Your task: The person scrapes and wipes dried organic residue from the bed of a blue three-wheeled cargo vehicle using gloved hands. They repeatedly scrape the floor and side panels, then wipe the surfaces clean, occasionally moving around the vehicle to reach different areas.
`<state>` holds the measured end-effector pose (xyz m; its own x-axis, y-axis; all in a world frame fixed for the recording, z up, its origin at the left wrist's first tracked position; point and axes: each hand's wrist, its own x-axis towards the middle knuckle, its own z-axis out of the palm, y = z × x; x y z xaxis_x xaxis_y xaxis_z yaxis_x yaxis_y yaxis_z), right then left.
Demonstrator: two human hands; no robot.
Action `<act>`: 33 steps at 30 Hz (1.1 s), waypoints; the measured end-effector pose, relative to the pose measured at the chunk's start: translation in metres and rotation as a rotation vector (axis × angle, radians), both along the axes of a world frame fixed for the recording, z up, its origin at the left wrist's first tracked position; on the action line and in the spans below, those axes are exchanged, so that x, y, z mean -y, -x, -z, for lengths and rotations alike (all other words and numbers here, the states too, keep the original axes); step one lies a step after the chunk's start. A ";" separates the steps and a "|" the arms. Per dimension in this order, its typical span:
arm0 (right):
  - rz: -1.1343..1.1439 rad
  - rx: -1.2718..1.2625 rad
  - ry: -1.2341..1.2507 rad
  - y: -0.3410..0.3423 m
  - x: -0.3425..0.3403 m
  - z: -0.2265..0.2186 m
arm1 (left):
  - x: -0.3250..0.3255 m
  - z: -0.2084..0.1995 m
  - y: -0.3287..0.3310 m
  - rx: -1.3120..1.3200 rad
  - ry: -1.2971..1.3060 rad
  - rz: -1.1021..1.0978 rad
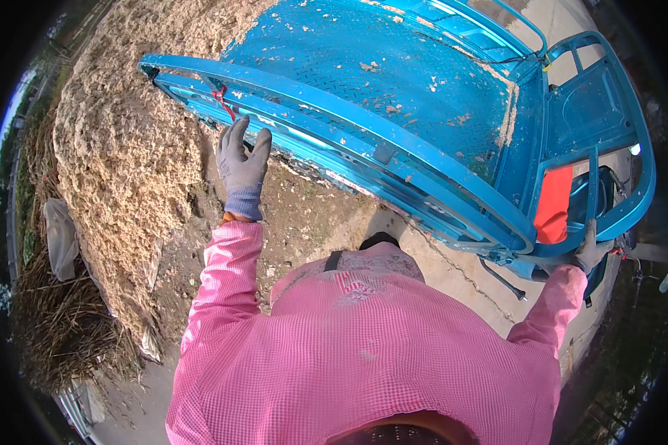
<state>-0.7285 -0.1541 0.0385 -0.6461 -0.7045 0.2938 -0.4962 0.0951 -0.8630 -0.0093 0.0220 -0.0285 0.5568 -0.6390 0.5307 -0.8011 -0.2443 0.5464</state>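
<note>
A blue metal cart bed (pixel 416 89) with a patterned floor stretches across the far side, pale crumbs scattered over it. Along its near side runs a curved blue side rail (pixel 334 107). My left hand (pixel 243 159), in a grey glove, is beside the rail's left part with fingers stretched apart. Just beyond its fingertips a red strap (pixel 223 100) hangs on the rail; any contact is unclear. My right hand (pixel 592 251), also gloved, is closed at the lower end of an upright blue bar (pixel 593 185) on the cart's right-hand frame. A red cloth (pixel 554 204) hangs beside that bar.
A large heap of light brown crumbly material (pixel 126 141) rises on the left and meets the cart bed. Beside it lie a whitish plastic bag (pixel 61 237) and dry stalks (pixel 59 334). A dark lever (pixel 503 280) sticks out below the cart over cracked concrete (pixel 453 274).
</note>
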 end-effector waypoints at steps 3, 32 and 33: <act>0.341 -0.633 -0.435 -0.037 -0.008 -0.037 | 0.045 -0.020 -0.060 0.228 -0.028 -0.008; -0.569 0.251 -1.286 -0.918 0.199 0.394 | 0.186 -0.034 -0.259 0.106 -0.229 0.180; -0.771 0.463 -1.358 -0.968 0.201 0.366 | 0.180 -0.033 -0.261 0.081 -0.246 0.197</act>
